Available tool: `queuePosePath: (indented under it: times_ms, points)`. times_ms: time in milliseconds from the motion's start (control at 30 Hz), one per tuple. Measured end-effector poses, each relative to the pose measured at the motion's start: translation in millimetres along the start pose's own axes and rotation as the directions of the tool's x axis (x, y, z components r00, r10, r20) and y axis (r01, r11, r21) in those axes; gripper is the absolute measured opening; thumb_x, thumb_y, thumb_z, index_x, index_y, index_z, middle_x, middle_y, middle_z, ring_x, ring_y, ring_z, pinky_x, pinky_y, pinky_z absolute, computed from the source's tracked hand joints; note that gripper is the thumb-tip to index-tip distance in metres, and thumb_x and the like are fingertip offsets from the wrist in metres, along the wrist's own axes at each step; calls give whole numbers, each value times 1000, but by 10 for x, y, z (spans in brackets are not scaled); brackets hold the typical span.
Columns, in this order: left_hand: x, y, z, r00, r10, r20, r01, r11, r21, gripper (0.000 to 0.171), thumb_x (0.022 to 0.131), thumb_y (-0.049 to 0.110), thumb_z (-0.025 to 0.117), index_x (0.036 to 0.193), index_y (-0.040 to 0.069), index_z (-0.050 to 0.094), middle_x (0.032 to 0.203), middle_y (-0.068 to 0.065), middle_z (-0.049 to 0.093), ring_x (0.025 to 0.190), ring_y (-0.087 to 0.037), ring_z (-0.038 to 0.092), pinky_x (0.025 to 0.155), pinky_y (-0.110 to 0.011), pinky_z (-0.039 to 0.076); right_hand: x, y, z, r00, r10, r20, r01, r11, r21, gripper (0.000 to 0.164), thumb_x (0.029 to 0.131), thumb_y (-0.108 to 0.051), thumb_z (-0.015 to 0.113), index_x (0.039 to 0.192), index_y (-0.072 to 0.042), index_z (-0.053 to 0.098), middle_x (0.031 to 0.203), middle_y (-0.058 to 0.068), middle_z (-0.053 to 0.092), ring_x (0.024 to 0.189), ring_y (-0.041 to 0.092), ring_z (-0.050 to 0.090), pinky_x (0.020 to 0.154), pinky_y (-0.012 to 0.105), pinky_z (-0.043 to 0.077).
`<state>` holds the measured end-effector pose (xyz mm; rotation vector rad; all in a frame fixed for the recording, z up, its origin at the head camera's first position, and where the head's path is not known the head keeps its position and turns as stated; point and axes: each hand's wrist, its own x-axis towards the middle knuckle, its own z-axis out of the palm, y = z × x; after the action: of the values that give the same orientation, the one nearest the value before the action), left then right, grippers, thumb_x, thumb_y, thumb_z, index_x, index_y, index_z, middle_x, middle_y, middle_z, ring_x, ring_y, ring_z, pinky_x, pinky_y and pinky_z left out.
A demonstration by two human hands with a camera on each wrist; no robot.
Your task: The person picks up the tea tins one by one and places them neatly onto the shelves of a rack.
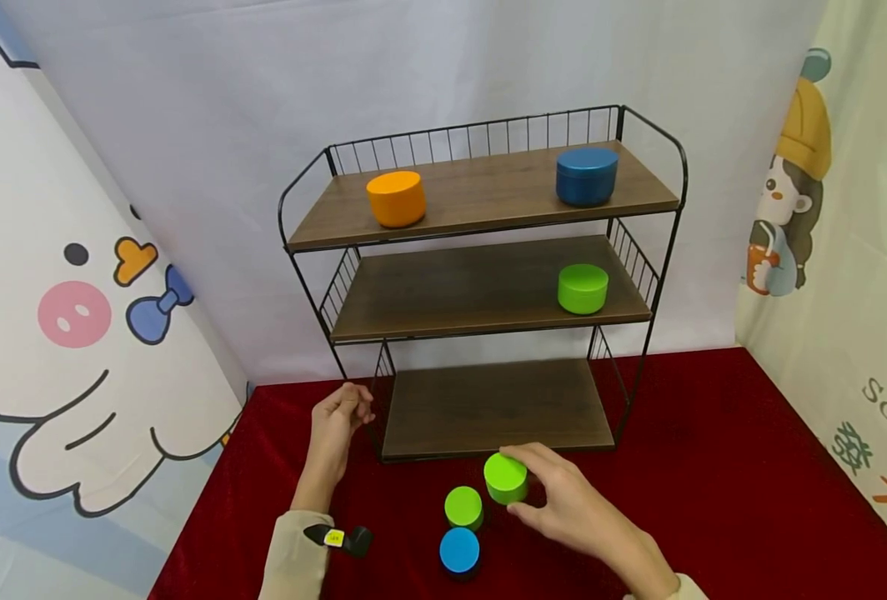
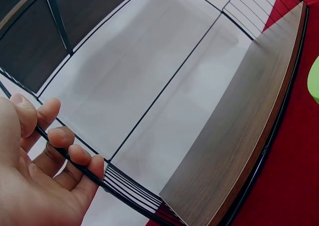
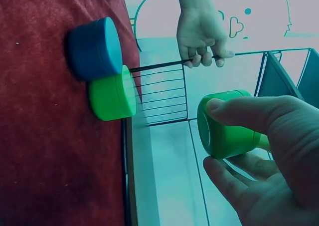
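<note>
My right hand (image 1: 559,500) pinches a round green tin (image 1: 505,479) between thumb and fingers, raised above the cloth in front of the rack's bottom shelf. My left hand (image 1: 338,421) holds the black wire side post (image 2: 89,175) of the three-tier rack, its fingers curled round the wire in the left wrist view. Beside the held tin, a second green tin (image 1: 463,507) stands on the red cloth. Touching or nearly touching it is a blue tin (image 1: 459,550), nearer to me.
On the top shelf (image 1: 488,183) are an orange tin (image 1: 396,200) at left and a dark blue tin (image 1: 586,177) at right. Another green tin (image 1: 582,289) sits at the right of the middle shelf (image 1: 458,287). The wooden bottom shelf (image 1: 496,408) lies just above the red cloth (image 1: 714,467).
</note>
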<state>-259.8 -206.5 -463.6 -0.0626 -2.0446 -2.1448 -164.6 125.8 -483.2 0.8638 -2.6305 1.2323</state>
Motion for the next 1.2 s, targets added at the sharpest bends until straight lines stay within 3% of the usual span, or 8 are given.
queuePosePath:
  times_ms: [600,1000,1200]
  points:
    - [4,6,-1,1000,1,-6,-1,1000,-5,35,111,22,45,92,-5,60,75,-5,48,73,-16,52,76,-29,53,206,-188,-173,994,-105,-25,104,994,-36,64,84,-5,84,141,-4,55,136,8,60,122,27,64,100,43,56]
    - [-4,4,-3,1000,1,-5,-1,1000,-3,33,112,16,44,92,-7,58,76,-6,48,73,-17,51,77,-31,54,390,-315,-244,972,-215,-100,210,976,-58,67,80,-4,88,139,-2,57,132,9,62,117,23,65,97,37,58]
    - [0,3,-2,1000,3,-3,-3,1000,-16,32,112,16,45,91,-4,59,75,-5,48,72,-17,51,76,-29,53,457,-386,-297,967,-232,-103,227,972,-54,66,81,-3,87,139,0,56,134,9,61,119,23,65,97,37,58]
